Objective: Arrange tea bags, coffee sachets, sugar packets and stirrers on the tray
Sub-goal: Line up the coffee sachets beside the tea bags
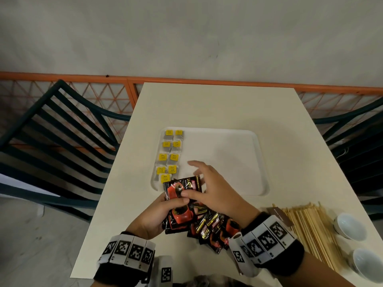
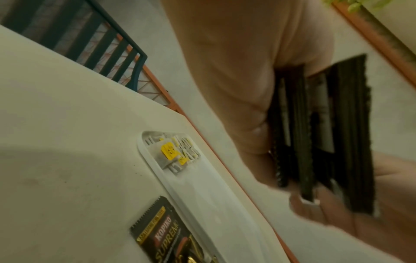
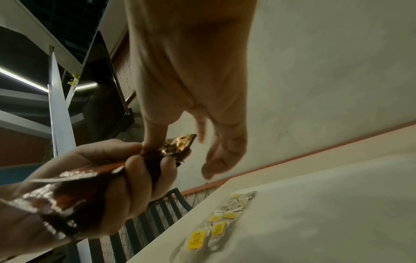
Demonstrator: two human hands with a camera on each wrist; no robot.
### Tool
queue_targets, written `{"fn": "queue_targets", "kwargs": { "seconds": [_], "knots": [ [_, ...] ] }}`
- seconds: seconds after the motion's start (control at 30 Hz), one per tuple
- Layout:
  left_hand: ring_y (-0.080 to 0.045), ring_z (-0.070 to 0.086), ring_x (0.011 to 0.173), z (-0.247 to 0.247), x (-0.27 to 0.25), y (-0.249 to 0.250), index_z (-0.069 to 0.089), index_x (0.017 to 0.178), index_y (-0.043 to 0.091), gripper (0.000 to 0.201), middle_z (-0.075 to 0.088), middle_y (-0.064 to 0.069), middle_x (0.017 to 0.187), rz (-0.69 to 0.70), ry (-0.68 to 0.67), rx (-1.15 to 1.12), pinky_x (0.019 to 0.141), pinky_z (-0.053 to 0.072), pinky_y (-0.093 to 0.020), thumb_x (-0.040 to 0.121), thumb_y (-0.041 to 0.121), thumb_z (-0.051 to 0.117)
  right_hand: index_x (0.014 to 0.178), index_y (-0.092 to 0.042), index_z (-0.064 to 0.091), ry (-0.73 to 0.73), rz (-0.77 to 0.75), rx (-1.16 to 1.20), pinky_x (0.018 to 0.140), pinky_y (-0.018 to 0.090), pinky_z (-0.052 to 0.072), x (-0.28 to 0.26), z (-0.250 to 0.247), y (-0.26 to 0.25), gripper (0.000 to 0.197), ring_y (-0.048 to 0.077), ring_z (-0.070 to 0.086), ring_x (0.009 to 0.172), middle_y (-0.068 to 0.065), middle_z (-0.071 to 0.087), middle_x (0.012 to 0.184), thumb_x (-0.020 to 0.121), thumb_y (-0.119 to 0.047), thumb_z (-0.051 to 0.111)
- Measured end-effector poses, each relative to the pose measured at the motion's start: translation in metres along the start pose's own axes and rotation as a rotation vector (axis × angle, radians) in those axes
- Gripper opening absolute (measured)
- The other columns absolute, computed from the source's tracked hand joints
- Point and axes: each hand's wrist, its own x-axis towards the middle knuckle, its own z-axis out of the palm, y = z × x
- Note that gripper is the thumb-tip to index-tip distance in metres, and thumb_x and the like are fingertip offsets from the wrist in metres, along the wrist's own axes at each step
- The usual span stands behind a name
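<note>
Tea bags with square yellow paper tags (image 1: pixel 169 154) lie in two neat columns along the left edge of the shallow white plastic tray (image 1: pixel 257 162), which sits in the middle of the cream rectangular table (image 1: pixel 207 104); the lowest bag reaches almost to the tray's near-left corner. Just over that corner the left hand (image 1: pixel 157 214) curls its fingers and thumb round a fanned bunch of glossy black-and-red coffee sachets (image 1: pixel 180 188), and more of the same sachets (image 1: pixel 209 228) lie heaped on the table by its near edge. The right hand (image 1: pixel 215 191) presses its thumb on the top sachet of the bunch, while its other fingers spread loosely forward over the tray; whether a finger backs the thumb from below I cannot tell. The likely slip, as I judge it, is the slick foil: pulling one sachet free could drag a second out with it or spill the bunch, and anything falling at that corner would knock the nearest tea bags out of line. Further right, near the table's near-right corner, pale wooden stirrers (image 1: pixel 306 222) lie in a loose sheaf beside two small white ceramic cups (image 1: pixel 350 225); a careless sweep of the right wrist could scatter them. No sugar packets are in view that I can identify.
</note>
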Motion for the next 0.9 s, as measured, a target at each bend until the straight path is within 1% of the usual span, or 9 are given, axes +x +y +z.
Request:
{"fn": "queue_targets", "kwargs": {
  "seconds": [0.07, 0.13, 0.23, 0.37, 0.5, 0.6, 0.73, 0.83, 0.9],
  "knots": [
    [-0.03, 0.069, 0.086, 0.002, 0.003, -0.002, 0.062, 0.111, 0.008, 0.031, 0.07, -0.02, 0.098, 0.031, 0.029, -0.024, 0.07, 0.057, -0.034, 0.079, 0.007, 0.064, 0.125, -0.024, 0.042, -0.038, 0.172, 0.106, 0.067, 0.015, 0.047, -0.001, -0.001, 0.005, 0.055, 0.006, 0.06, 0.082, -0.006, 0.054, 0.104, 0.08, -0.045, 0.065],
    [-0.032, 0.068, 0.091, 0.005, 0.007, -0.005, 0.066, 0.106, 0.011, 0.028, 0.069, -0.022, 0.105, 0.037, 0.037, -0.018, 0.074, 0.057, -0.035, 0.079, 0.01, 0.065, 0.107, -0.017, 0.05, -0.073, 0.212, 0.263, 0.058, 0.018, 0.052, -0.002, -0.002, 0.011, 0.033, 0.009, 0.065, 0.066, -0.003, 0.063, 0.09, 0.084, -0.037, 0.063],
    [-0.029, 0.069, 0.09, 0.009, 0.012, -0.009, 0.063, 0.11, 0.01, 0.03, 0.071, -0.017, 0.102, 0.049, 0.096, -0.031, 0.07, 0.057, -0.033, 0.082, 0.017, 0.06, 0.098, -0.017, 0.047, -0.005, 0.194, 0.292, 0.049, 0.011, 0.044, 0.0, -0.011, 0.022, 0.014, 0.007, 0.061, 0.061, -0.002, 0.062, 0.086, 0.091, -0.024, 0.056],
    [-0.03, 0.068, 0.095, 0.008, 0.02, -0.012, 0.057, 0.118, 0.009, 0.048, 0.068, -0.017, 0.106, 0.062, 0.211, -0.106, 0.074, 0.058, -0.036, 0.081, 0.039, 0.05, 0.098, -0.015, 0.052, 0.084, 0.157, 0.297, 0.058, 0.013, 0.039, 0.001, -0.036, 0.037, 0.009, 0.003, 0.056, 0.06, -0.007, 0.06, 0.077, 0.091, -0.02, 0.055],
    [-0.026, 0.063, 0.109, 0.013, 0.025, -0.014, 0.05, 0.127, 0.026, 0.056, 0.066, -0.01, 0.119, 0.071, 0.212, -0.131, 0.089, 0.052, -0.041, 0.079, 0.052, 0.04, 0.087, -0.019, 0.059, -0.129, 0.141, 0.404, 0.06, 0.013, 0.044, -0.006, -0.044, 0.041, 0.01, 0.0, 0.058, 0.06, -0.011, 0.064, 0.069, 0.082, -0.017, 0.067],
    [-0.028, 0.064, 0.107, 0.026, 0.028, -0.014, 0.058, 0.117, 0.023, 0.045, 0.069, -0.012, 0.114, 0.033, 0.164, -0.119, 0.086, 0.053, -0.04, 0.081, 0.045, 0.044, 0.085, -0.024, 0.057, -0.167, 0.153, 0.282, 0.075, 0.024, 0.051, -0.004, -0.031, 0.042, 0.021, 0.008, 0.065, 0.074, -0.01, 0.067, 0.079, 0.075, -0.022, 0.075],
    [-0.033, 0.064, 0.102, 0.025, 0.032, -0.017, 0.061, 0.114, 0.016, 0.039, 0.065, -0.021, 0.115, 0.037, 0.203, -0.146, 0.079, 0.054, -0.039, 0.075, 0.015, 0.066, 0.098, -0.022, 0.052, -0.02, 0.181, 0.192, 0.06, 0.01, 0.043, 0.006, -0.021, 0.037, 0.04, 0.002, 0.055, 0.066, -0.008, 0.059, 0.078, 0.069, -0.029, 0.079],
    [-0.041, 0.06, 0.102, 0.016, 0.036, -0.014, 0.065, 0.105, 0.01, 0.036, 0.061, -0.029, 0.113, 0.044, 0.274, -0.194, 0.087, 0.048, -0.048, 0.07, 0.015, 0.062, 0.107, -0.021, 0.047, 0.085, 0.251, 0.23, 0.06, 0.015, 0.042, 0.011, -0.013, 0.032, 0.043, 0.006, 0.056, 0.068, -0.004, 0.059, 0.08, 0.076, -0.04, 0.071],
    [-0.04, 0.063, 0.098, 0.009, 0.042, -0.01, 0.061, 0.111, 0.007, 0.041, 0.064, -0.028, 0.11, 0.079, 0.313, -0.19, 0.078, 0.053, -0.045, 0.072, 0.016, 0.058, 0.106, -0.022, 0.047, 0.04, 0.309, 0.242, 0.06, 0.017, 0.045, 0.015, -0.005, 0.03, 0.036, 0.005, 0.058, 0.068, -0.005, 0.059, 0.082, 0.084, -0.046, 0.059]
  ]
}}
